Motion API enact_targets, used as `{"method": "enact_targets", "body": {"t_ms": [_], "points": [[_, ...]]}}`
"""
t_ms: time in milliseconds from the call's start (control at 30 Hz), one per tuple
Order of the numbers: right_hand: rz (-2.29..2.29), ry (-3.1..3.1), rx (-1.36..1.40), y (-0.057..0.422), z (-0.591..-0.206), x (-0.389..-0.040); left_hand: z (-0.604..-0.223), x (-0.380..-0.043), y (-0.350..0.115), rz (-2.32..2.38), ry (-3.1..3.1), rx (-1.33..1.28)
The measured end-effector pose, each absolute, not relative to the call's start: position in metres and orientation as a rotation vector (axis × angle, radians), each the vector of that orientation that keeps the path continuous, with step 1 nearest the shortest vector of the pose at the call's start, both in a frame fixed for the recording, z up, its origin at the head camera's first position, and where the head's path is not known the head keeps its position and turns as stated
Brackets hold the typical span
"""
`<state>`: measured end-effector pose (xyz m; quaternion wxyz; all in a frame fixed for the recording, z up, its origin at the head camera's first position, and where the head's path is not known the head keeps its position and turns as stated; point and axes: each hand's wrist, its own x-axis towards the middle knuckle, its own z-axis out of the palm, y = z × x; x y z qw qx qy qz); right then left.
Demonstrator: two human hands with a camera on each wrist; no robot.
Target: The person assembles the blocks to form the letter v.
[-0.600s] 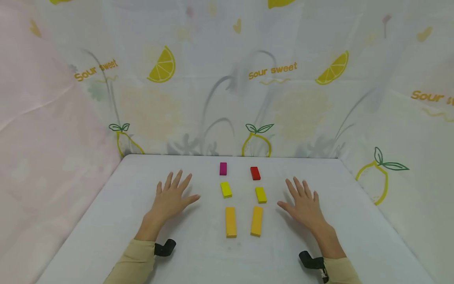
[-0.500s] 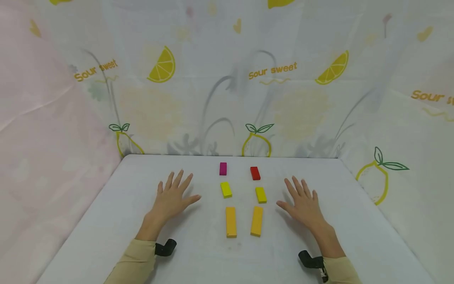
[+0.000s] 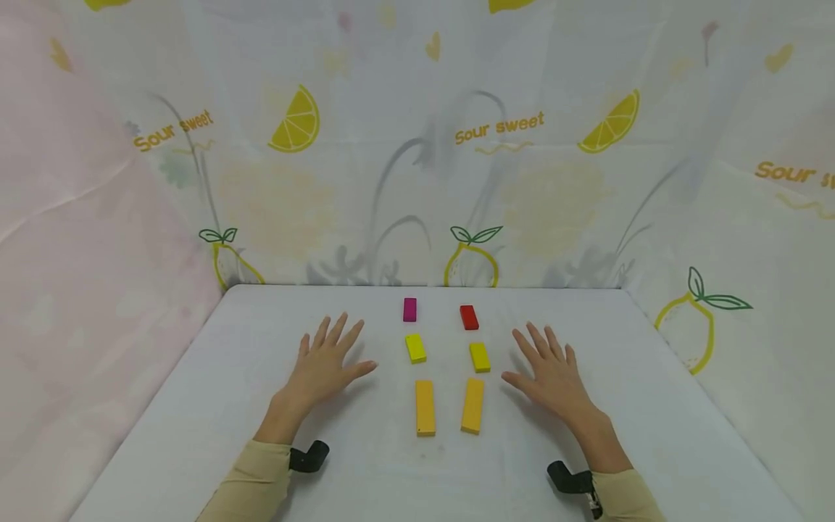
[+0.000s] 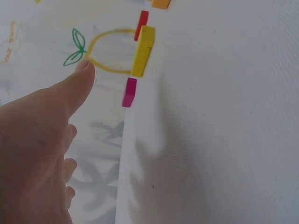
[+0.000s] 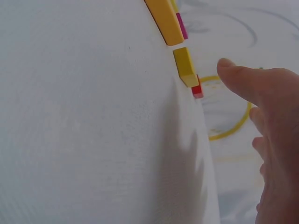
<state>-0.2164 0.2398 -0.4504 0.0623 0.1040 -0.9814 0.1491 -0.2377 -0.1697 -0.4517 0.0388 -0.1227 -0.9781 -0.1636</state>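
Observation:
Two columns of small rectangular blocks lie on the white table (image 3: 365, 478). Farthest back are a magenta block (image 3: 409, 309) and a red block (image 3: 469, 317). Nearer come a left yellow block (image 3: 415, 348) and a right yellow block (image 3: 479, 357). Two longer orange blocks, the left one (image 3: 425, 408) and the right one (image 3: 472, 406), lie closest to me. My left hand (image 3: 321, 370) hovers left of the blocks, fingers spread, thumb toward the left yellow block. On the other side my right hand (image 3: 553, 377) hovers likewise, palm down and holding nothing.
A white curtain (image 3: 561, 210) printed with lemons hangs behind the table's far edge, and a pinkish curtain (image 3: 98, 217) hangs at the left. Each wrist bears a black camera mount, the left one (image 3: 309, 457) and the right one (image 3: 569, 478).
Both hands have moved slightly inward, the left one to the right and the right one to the left. The blocks stay where they were.

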Motion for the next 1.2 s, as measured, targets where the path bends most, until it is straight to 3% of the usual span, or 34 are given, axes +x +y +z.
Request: {"method": "enact_targets", "body": {"t_ms": [1200], "points": [[0.502,-2.964,0.625,0.224,-0.460,-0.212,-0.446,-0.224,-0.123,-0.540,-3.041,-0.708]]}}
